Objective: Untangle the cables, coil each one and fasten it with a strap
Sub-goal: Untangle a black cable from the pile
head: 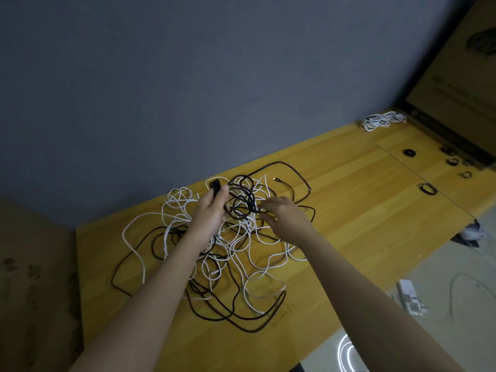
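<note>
A tangle of white cables point(171, 210) and dark braided cables point(243, 202) lies spread over the wooden table point(362, 226). My left hand point(210, 210) grips a black plug end point(215, 187) of a dark cable, lifted over the pile's far side. My right hand point(283, 217) pinches a dark cable strand just right of a bunched knot of dark loops. Several rolled black straps point(409, 153) lie on the table at the far right. A coiled white cable point(381, 120) rests at the table's far right corner.
A grey wall runs behind the table. Cardboard sheets stand at the left point(35, 277) and at the far right point(461, 76). A white power strip point(409, 295) and a thin cable lie on the floor to the right, beyond the table edge.
</note>
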`<state>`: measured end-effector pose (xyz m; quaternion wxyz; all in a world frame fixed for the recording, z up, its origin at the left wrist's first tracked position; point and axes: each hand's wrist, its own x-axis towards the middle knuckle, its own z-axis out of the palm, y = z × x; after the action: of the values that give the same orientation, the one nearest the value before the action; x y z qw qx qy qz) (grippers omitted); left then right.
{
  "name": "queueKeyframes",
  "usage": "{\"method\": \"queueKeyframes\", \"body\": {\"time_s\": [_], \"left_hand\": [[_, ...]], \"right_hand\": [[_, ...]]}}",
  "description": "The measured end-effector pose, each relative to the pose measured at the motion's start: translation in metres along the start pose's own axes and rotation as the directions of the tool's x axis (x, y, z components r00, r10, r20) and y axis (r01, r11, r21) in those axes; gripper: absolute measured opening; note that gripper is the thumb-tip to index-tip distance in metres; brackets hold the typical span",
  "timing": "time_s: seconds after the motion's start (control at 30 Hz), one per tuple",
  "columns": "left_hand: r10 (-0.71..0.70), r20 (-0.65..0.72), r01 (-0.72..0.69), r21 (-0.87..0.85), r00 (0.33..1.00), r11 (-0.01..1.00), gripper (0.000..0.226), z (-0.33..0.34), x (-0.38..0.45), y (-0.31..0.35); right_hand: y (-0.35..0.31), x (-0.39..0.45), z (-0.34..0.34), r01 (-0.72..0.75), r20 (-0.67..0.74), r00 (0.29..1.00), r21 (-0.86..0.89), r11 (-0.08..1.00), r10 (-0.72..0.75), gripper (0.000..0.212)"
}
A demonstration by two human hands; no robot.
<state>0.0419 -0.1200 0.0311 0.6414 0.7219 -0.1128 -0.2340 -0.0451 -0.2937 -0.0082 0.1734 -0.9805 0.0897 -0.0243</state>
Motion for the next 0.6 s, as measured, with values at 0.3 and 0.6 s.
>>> {"method": "queueKeyframes", "body": {"time_s": [0.3, 0.6], "left_hand": [[0.009, 0.006, -0.008, -0.133, 1.0, 0.991, 0.034, -0.003, -0.002, 0.017], [-0.008, -0.019, 0.008, 0.029, 1.0, 1.0, 0.033, -0.002, -0.002, 0.012]], "right_hand": [[0.001, -0.012, 0.001, -0.058, -0.175, 0.98, 0.209, 0.976, 0.096, 0.014], [-0.011, -0.039, -0.001, 0.139, -0.35, 0.935, 0.22, 0.966, -0.055, 0.029]]}}
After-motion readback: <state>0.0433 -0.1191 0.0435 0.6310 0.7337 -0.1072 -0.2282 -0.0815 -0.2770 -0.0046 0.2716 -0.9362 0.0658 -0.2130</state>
